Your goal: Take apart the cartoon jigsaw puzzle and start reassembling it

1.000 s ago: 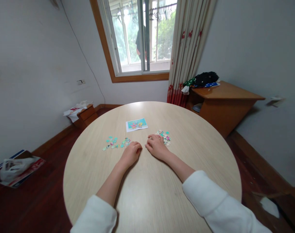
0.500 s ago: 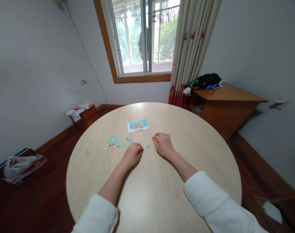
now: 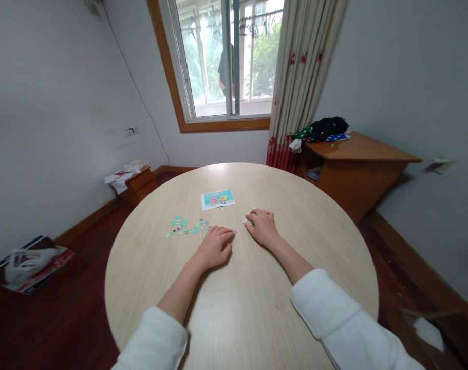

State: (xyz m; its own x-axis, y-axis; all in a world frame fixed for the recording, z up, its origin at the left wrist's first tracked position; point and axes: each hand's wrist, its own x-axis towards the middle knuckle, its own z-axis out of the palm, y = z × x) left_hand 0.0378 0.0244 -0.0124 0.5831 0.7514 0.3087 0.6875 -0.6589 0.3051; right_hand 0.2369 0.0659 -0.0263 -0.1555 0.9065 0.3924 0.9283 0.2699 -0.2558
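My left hand (image 3: 216, 246) rests palm down on the round table, fingers stretched out, the tips at a small teal and pink jigsaw piece (image 3: 235, 232) that they partly cover. My right hand (image 3: 263, 227) lies with spread fingers over some pale jigsaw pieces (image 3: 248, 220); part of them is hidden under it. Several teal and multicoloured jigsaw pieces (image 3: 179, 223) lie scattered left of my left hand. Beyond both hands is a picture card (image 3: 218, 199) with pink and yellow cartoon figures on teal.
The round wooden table (image 3: 241, 318) fills the middle of the view. A brown desk (image 3: 360, 149) with dark cloths stands at the back right, beside a curtain (image 3: 299, 77). On the floor at left is a box with a plastic bag (image 3: 31, 264).
My left hand has stretched its fingers out and shifted right onto the lone piece. My right hand has moved slightly right, and pale pieces now show at its left side.
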